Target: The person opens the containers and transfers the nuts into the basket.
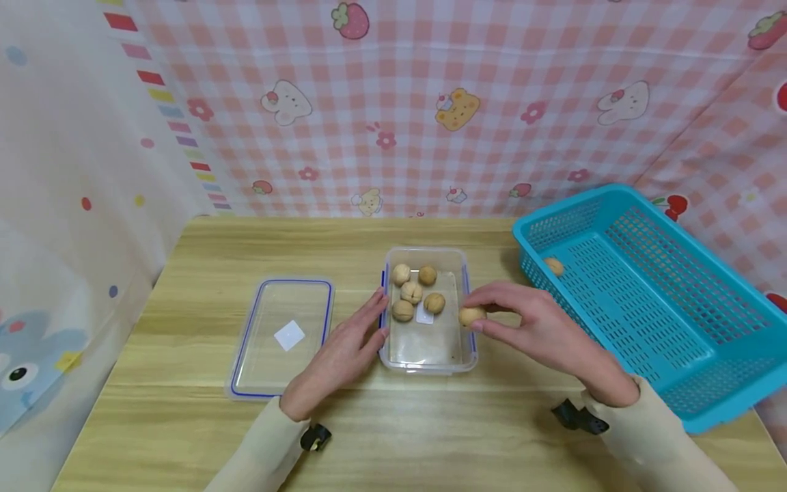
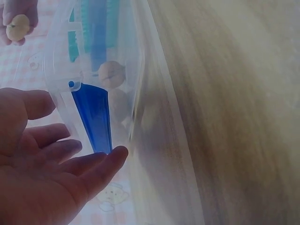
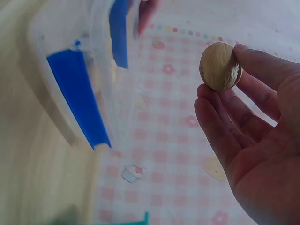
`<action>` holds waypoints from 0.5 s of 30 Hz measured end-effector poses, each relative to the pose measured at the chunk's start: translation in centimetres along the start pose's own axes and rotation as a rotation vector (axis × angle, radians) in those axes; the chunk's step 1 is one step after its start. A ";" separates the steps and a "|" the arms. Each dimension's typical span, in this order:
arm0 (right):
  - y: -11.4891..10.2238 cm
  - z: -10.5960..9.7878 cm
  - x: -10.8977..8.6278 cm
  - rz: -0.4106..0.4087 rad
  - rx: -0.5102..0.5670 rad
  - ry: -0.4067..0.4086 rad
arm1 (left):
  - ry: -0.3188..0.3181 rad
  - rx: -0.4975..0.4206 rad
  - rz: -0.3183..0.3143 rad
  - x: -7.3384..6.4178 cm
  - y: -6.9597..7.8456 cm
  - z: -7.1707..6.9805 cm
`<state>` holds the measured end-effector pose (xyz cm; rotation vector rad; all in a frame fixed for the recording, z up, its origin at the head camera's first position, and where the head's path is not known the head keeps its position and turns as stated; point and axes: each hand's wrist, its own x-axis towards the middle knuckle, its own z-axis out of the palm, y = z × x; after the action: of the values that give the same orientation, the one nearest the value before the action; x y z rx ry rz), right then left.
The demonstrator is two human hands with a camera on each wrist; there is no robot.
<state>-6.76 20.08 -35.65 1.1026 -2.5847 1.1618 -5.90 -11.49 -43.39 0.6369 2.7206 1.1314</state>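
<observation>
My right hand (image 1: 531, 321) pinches a walnut (image 3: 219, 66) between thumb and fingertips, at the right rim of a clear plastic box (image 1: 424, 348). Inside that box lie several walnuts (image 1: 411, 292), grouped toward its far left part. My left hand (image 1: 344, 345) rests its fingertips against the box's left side, near a blue latch (image 2: 93, 117); its fingers are extended and hold nothing. To the right, a turquoise basket (image 1: 652, 307) has one walnut (image 1: 554, 266) visible at its left end.
A clear lid (image 1: 261, 355) with a blue seal and a white square label lies on the wooden table (image 1: 430, 437), left of the box. Behind the table hangs a pink checked cloth (image 1: 393, 102). The basket takes up the table's right side.
</observation>
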 end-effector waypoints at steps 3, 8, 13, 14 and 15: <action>-0.3 -1.1 -0.2 0.008 -0.037 0.011 | 0.002 -0.001 0.003 0.0 0.0 0.0; -0.7 -2.8 -0.5 0.001 -0.085 0.029 | 0.000 -0.008 -0.003 0.0 0.0 0.1; -1.2 -4.4 -0.9 -0.005 -0.117 0.054 | -0.003 -0.009 -0.007 0.0 0.1 0.1; -1.3 -4.8 -1.0 0.001 -0.128 0.058 | -0.004 -0.007 -0.008 0.0 0.1 0.1; -1.4 -5.2 -1.1 0.013 -0.131 0.059 | -0.003 -0.006 -0.009 0.0 0.1 0.1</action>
<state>-6.00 23.64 -31.57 1.0112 -2.5847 0.9950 -5.86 -11.32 -43.38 0.6251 2.7137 1.1346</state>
